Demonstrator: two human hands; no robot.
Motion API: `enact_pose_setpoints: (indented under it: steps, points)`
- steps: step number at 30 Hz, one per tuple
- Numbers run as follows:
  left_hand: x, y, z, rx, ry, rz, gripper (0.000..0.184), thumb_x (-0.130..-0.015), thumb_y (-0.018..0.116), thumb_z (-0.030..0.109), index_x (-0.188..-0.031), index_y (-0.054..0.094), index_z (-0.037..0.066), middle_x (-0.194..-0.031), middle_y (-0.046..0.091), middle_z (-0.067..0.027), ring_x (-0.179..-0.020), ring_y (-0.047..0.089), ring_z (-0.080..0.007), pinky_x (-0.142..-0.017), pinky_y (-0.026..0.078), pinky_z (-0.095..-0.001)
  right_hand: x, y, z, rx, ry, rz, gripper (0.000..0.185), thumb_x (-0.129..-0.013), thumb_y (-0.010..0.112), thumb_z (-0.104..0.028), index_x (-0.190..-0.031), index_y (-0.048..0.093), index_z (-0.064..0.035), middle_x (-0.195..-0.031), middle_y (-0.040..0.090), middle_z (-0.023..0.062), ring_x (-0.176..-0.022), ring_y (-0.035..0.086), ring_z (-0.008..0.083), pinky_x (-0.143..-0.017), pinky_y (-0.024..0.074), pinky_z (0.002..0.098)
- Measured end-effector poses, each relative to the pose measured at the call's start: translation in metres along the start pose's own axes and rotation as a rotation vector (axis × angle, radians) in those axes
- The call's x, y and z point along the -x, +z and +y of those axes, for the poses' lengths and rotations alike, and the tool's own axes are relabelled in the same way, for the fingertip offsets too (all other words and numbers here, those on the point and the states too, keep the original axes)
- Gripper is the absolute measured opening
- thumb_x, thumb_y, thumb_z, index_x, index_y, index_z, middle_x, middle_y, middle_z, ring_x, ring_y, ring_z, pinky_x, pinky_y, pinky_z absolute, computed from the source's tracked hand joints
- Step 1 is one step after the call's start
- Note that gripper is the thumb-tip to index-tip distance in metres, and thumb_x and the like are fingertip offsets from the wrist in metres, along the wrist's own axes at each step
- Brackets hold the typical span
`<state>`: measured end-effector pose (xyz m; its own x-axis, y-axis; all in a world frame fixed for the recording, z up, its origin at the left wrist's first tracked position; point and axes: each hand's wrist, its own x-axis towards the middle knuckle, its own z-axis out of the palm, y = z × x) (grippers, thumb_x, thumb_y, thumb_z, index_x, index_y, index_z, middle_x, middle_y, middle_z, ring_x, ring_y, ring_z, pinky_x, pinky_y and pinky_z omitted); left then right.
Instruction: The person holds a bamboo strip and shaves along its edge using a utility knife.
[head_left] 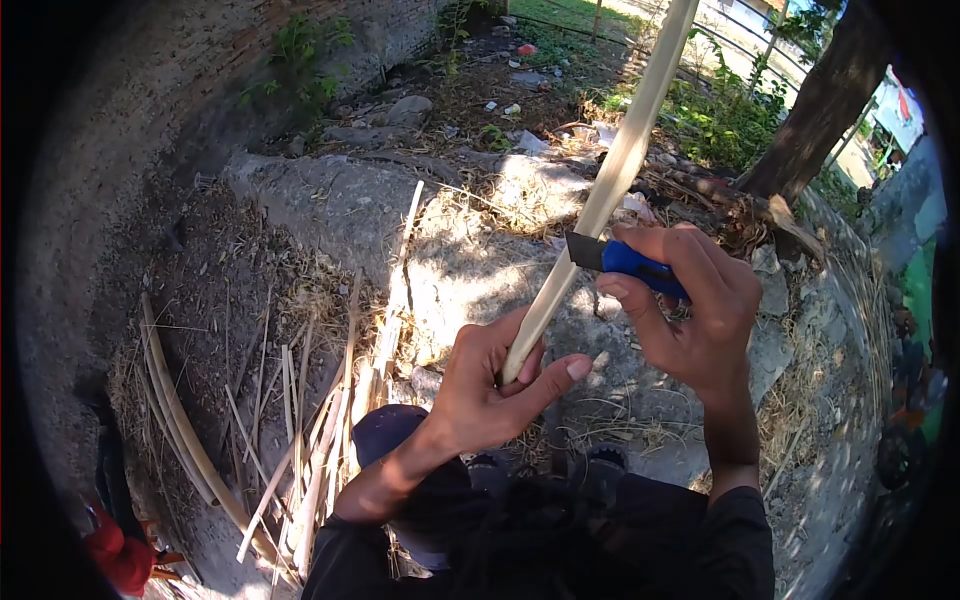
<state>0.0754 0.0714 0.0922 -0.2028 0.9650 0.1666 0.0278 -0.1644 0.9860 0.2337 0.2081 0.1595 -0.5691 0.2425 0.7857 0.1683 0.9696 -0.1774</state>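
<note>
A long pale strip, which looks like split bamboo or wood [612, 180], rises from the lower middle to the top edge. My left hand [490, 385] is wrapped round its lower end, with the thumb stretched to the right. In my right hand [690, 300] is a blue-handled cutter knife [640, 268], pinched between thumb and fingers. The dark blade points left and lies against the strip, above my left hand.
Pale cut strips [318, 470] lie on the ground at the lower left, beside longer curved pieces [185, 425]. A large stone slab [320, 205] is ahead. At the right stands a tree trunk [825, 100]. A red item [120, 550] shows at the lower left edge.
</note>
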Motion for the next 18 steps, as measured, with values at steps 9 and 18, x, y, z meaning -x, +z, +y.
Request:
enact_pose_setpoints:
  steps: [9,18]
  points:
    - [0.000,-0.001,-0.002,0.003,0.031,-0.003,0.025,-0.094,0.081,0.016,-0.105,0.068,-0.002,-0.053,0.037,0.0100,-0.049,0.035,-0.0007,-0.046,0.026,-0.0255,0.003,-0.002,-0.008,-0.002,0.036,-0.038,0.035,-0.081,0.087,-0.024,-0.107,0.073,-0.0062,-0.079,0.067,0.0049,-0.062,0.068,0.0210,-0.053,0.0506,0.0342]
    - [0.002,0.000,0.005,0.009,0.025,0.000,0.045,-0.094,0.078,0.008,-0.069,0.042,0.014,-0.055,0.038,0.0108,-0.053,0.033,0.0008,-0.048,0.024,-0.0229,0.002,-0.001,-0.008,-0.021,0.045,-0.017,0.034,-0.081,0.087,-0.021,-0.107,0.073,-0.0058,-0.081,0.069,0.0053,-0.064,0.070,0.0215,-0.054,0.0521,0.0338]
